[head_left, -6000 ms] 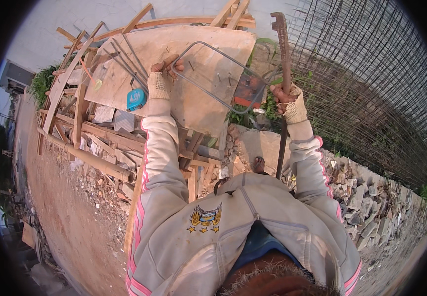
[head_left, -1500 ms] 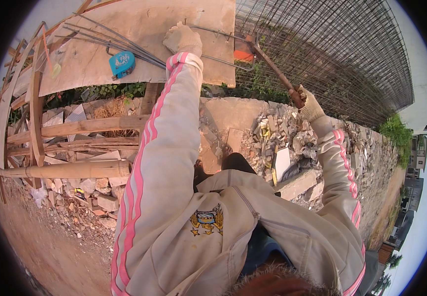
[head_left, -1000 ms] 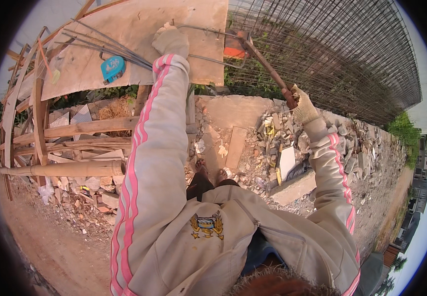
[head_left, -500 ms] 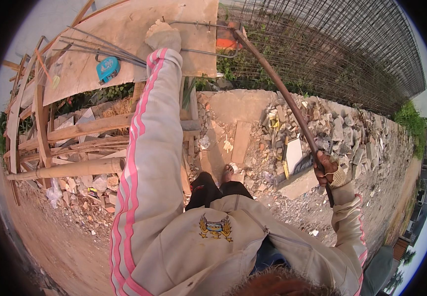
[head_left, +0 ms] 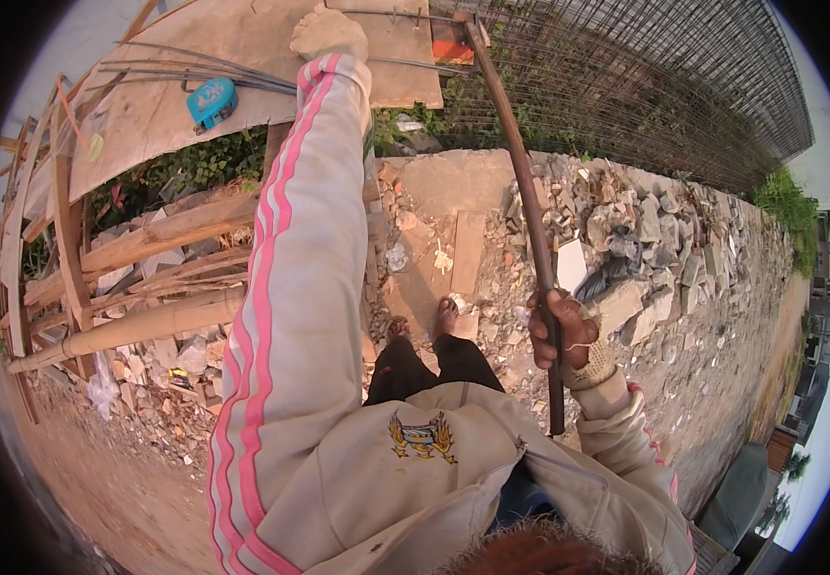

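In a pale work glove, my left hand [head_left: 329, 36] is closed over a thin bent steel rod [head_left: 400, 63] on the plywood board [head_left: 391, 84]. The fingers are partly hidden by the glove and the wrist. My right hand [head_left: 566, 331], in a glove that leaves the fingers bare, wraps round the lower part of a long brown rebar bending bar [head_left: 520, 163]. That bar slants away to the board's right edge, where its far end meets the rod beside an orange block [head_left: 451, 48]. A turquoise tape measure [head_left: 212, 103] lies on the board, left of my left arm.
Several straight steel rods [head_left: 214, 69] lie beside the tape measure. Rough timber and a bamboo pole [head_left: 147, 331] form a frame at left. Rubble [head_left: 664, 230] covers the ground at right. Stacked steel mesh [head_left: 645, 86] stands beyond a low wall. My feet [head_left: 446, 314] are among broken stones.
My right hand has swung the bar's near end leftward and closer to my body. My left hand stays on the rod at the board. The view has shifted slightly.
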